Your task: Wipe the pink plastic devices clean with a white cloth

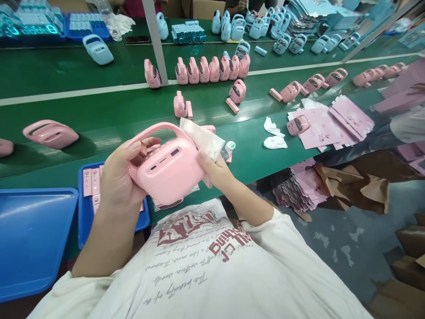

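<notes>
A pink portable speaker (169, 173) with a loop handle is held up in front of my chest, its port side turned toward me. Fingers of my left hand (124, 166) wrap its left end, with the thumb along the handle. At its right end, my right hand (214, 170) grips a white tissue (204, 137) and presses it against the speaker. Behind the tissue, a small bottle with a green-and-white cap (229, 148) is partly hidden. Below the speaker, a blue tray (81, 212) holds small pink microphones (95, 181).
A large blue tray (33, 239) lies at left. Pink speakers (209, 70) stand in a row across the green bench (126, 115). Crumpled tissues (275, 137) and pink cartons (318, 126) lie at right. Blue speakers (237, 26) fill the far side. Another person's arm (410, 124) shows at right.
</notes>
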`<state>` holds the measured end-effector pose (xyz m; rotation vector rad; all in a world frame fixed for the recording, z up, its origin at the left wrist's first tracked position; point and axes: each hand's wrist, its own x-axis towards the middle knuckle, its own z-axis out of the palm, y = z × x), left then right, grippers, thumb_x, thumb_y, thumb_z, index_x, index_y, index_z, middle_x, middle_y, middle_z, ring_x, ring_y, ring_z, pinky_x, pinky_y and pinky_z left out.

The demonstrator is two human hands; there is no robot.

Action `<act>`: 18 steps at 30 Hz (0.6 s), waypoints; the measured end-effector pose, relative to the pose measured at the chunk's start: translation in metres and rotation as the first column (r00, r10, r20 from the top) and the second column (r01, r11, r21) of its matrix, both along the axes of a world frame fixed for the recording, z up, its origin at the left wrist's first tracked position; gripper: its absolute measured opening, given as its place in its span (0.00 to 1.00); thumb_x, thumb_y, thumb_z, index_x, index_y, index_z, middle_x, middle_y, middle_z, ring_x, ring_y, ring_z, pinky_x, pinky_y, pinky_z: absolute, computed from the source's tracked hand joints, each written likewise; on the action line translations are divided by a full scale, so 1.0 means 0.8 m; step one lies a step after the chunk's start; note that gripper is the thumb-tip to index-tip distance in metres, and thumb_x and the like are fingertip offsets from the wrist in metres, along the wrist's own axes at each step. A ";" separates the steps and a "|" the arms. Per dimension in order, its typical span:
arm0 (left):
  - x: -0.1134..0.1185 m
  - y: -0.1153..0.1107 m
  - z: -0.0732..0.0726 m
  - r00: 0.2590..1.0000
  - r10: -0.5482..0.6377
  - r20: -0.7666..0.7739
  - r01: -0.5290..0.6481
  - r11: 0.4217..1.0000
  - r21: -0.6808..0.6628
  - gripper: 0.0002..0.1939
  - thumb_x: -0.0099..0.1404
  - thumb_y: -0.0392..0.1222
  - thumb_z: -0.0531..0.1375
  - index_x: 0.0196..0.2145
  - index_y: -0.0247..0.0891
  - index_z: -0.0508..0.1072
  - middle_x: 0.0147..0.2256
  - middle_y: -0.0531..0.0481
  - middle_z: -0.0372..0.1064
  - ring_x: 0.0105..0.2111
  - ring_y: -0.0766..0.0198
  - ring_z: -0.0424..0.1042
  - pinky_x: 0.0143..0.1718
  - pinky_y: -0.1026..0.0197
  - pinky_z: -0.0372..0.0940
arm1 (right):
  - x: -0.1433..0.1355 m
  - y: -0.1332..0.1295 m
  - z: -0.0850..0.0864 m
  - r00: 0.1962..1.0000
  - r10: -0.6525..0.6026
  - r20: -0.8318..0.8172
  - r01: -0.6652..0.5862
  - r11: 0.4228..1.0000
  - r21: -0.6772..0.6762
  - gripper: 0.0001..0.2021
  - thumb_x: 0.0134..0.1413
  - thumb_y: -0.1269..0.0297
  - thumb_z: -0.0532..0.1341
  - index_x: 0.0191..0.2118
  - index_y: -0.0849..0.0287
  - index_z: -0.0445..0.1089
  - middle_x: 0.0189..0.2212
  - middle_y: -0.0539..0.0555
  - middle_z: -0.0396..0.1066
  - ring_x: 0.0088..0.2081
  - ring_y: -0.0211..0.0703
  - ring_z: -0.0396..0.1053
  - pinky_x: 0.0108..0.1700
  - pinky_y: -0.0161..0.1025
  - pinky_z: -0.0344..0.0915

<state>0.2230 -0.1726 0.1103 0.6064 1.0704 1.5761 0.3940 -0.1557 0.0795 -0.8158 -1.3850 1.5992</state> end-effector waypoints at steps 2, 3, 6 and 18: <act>-0.002 0.001 0.002 0.998 -0.060 -0.028 0.059 0.998 -0.031 0.08 0.44 0.40 0.65 0.16 0.34 0.70 0.29 0.46 0.73 0.35 0.63 0.71 0.37 0.62 0.68 | -0.001 0.006 -0.001 0.979 0.087 -0.186 -0.111 0.986 -0.124 0.30 0.49 0.41 0.61 0.55 0.51 0.65 0.55 0.52 0.69 0.58 0.50 0.65 0.59 0.46 0.64; -0.002 0.001 0.004 0.996 -0.085 -0.036 0.083 0.995 -0.052 0.10 0.44 0.41 0.66 0.16 0.34 0.70 0.29 0.46 0.72 0.34 0.63 0.71 0.36 0.63 0.67 | 0.000 0.009 0.000 0.960 0.130 -0.249 -0.168 0.976 -0.139 0.29 0.47 0.45 0.63 0.54 0.52 0.67 0.52 0.52 0.71 0.55 0.49 0.68 0.57 0.45 0.66; -0.003 0.002 0.010 0.989 -0.136 -0.052 0.131 0.988 -0.086 0.13 0.42 0.41 0.67 0.14 0.34 0.66 0.25 0.48 0.69 0.30 0.65 0.69 0.31 0.64 0.65 | -0.001 0.016 0.008 0.949 0.147 -0.278 -0.204 0.961 -0.188 0.21 0.44 0.51 0.68 0.44 0.54 0.72 0.43 0.52 0.76 0.47 0.46 0.72 0.51 0.41 0.69; 0.014 -0.007 -0.066 0.976 0.072 -0.204 -0.062 0.996 0.058 0.31 0.47 0.52 0.69 0.47 0.44 0.65 0.52 0.45 0.63 0.48 0.57 0.68 0.38 0.60 0.69 | -0.029 0.027 -0.001 0.864 -0.454 -0.217 0.442 0.891 -0.102 0.13 0.50 0.52 0.63 0.36 0.57 0.70 0.34 0.51 0.75 0.38 0.41 0.73 0.44 0.39 0.71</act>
